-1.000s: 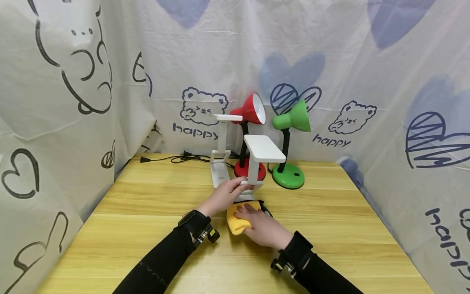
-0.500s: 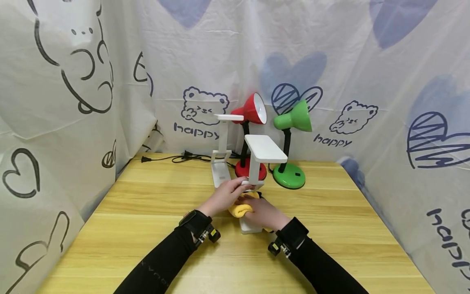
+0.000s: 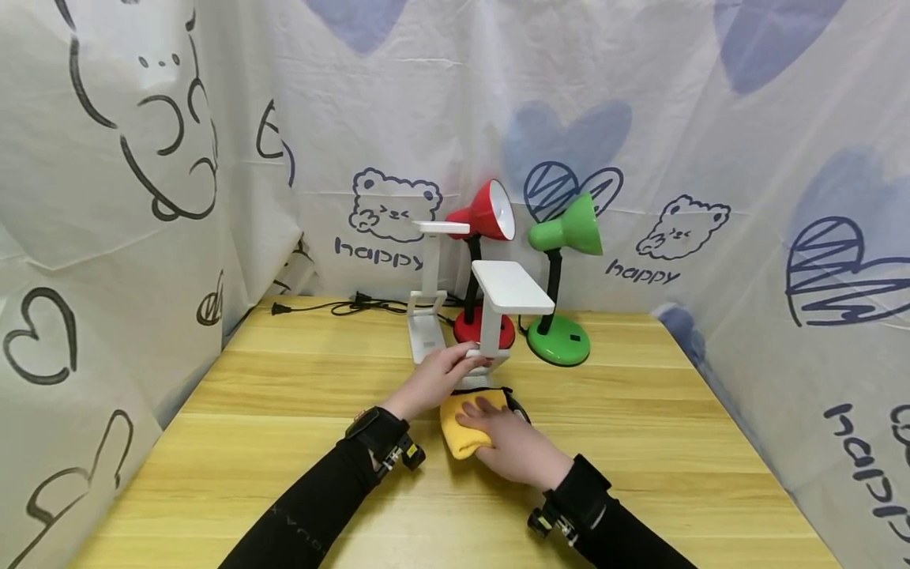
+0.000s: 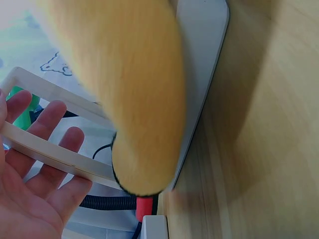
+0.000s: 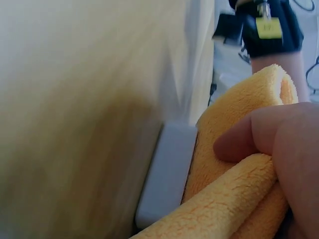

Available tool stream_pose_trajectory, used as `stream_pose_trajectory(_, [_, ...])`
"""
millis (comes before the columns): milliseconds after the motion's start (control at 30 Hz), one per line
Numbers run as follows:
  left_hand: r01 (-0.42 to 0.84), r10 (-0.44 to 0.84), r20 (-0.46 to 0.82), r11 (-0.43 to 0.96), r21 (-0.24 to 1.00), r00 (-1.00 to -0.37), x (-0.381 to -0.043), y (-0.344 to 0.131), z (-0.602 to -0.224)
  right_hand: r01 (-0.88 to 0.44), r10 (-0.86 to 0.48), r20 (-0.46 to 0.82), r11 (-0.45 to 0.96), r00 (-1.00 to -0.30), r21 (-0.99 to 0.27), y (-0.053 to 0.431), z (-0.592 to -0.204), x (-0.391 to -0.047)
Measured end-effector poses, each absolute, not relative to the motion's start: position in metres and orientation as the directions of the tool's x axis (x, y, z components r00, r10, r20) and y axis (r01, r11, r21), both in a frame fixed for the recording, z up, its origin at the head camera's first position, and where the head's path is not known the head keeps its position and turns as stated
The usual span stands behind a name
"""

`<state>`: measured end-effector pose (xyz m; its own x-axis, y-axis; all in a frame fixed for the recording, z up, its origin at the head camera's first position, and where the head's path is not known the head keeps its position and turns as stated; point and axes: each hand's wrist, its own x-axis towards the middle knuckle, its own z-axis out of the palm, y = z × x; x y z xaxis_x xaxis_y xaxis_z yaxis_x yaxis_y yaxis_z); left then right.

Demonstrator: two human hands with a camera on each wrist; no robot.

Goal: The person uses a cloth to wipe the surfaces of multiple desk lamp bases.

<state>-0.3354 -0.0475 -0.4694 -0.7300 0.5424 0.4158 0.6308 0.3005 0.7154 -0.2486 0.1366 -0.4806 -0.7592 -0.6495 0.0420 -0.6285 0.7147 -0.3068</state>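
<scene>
A white desk lamp (image 3: 513,288) with a flat rectangular head stands upright before me. My left hand (image 3: 435,381) holds the bracket at the foot of its stem; in the left wrist view its fingers (image 4: 47,122) reach round the bracket's bars. A folded yellow cloth (image 3: 464,433) lies over the front of the lamp's base, and my right hand (image 3: 522,444) grips it from above. The right wrist view shows the bunched cloth (image 5: 239,149) under my fingers, with the white base edge (image 5: 167,172) showing beside it. Most of the base is hidden by the cloth.
Behind stand a second white lamp (image 3: 425,336), a red lamp (image 3: 492,213) and a green lamp (image 3: 558,341). Black cords with plugs (image 3: 280,309) lie at the wooden table's (image 3: 298,379) back left. A printed curtain (image 3: 398,79) encloses the back and sides.
Half a second ago my right hand and the cloth were farther up the base, near the bracket; now they are back over its front end. My left hand stays in place.
</scene>
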Motion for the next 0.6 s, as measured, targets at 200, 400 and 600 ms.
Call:
stream_pose_trajectory(200, [0.643, 0.549, 0.426, 0.296, 0.706, -0.719, -0.335, -0.048, -0.469, -0.630, -0.661, 0.013, 0.709, -0.750, -0.319, 0.140, -0.477, -0.222])
stream_pose_trajectory(400, [0.651, 0.545, 0.435, 0.299, 0.698, -0.717, -0.337, -0.048, -0.471, -0.643, -0.674, 0.018, 0.696, -0.738, -0.318, 0.141, -0.476, -0.206])
stream_pose_trajectory(600, [0.655, 0.547, 0.438, 0.297, 0.695, -0.713, -0.336, -0.048, -0.470, -0.632, -0.671, 0.006, 0.696, -0.742, -0.341, 0.138, -0.476, -0.214])
